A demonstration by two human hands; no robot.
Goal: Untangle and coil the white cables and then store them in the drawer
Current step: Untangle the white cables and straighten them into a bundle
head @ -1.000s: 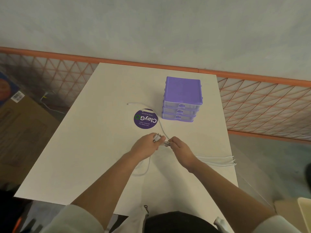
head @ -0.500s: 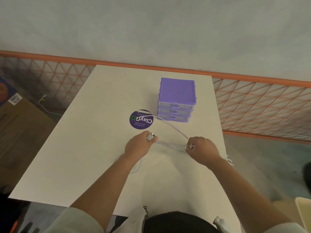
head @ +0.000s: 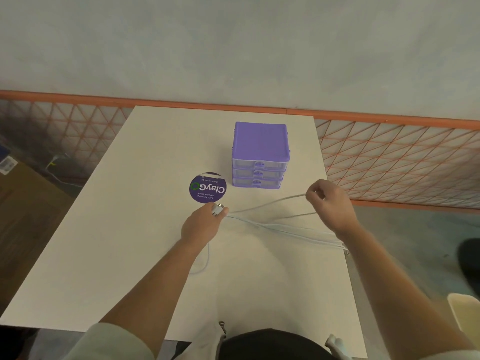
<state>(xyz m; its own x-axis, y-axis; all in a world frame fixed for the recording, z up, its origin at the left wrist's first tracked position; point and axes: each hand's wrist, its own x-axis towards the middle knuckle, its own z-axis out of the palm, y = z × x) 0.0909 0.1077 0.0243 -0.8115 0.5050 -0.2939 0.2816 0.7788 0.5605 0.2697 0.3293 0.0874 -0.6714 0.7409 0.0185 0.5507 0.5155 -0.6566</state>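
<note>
White worktop (head: 130,242) against a pale wall, orange lattice fencing (head: 389,162) behind and to the right of it.

Your left hand (head: 201,226) rests near the middle of the worktop, fingers closed in a pinch on the plug ends (head: 217,208) of the white cables (head: 280,227); the metal connector tips stick out past the thumb. Your right hand (head: 330,203) is raised over the right side of the worktop, fingers curled shut around one cable strand, which runs taut from that grip back to the left hand.

Remaining strands fan out from the left hand, lie across the worktop and pass under your right forearm to the right edge, where they hang over. One slack loop curves out below your left wrist.

Round purple "ClayGo" sticker (head: 207,187) sits just beyond the left hand. Purple drawer unit (head: 260,154) stands beside the sticker, towards the far edge, three drawers stacked, all closed. No cable touches it; whether any strand is still knotted cannot be told.
</note>
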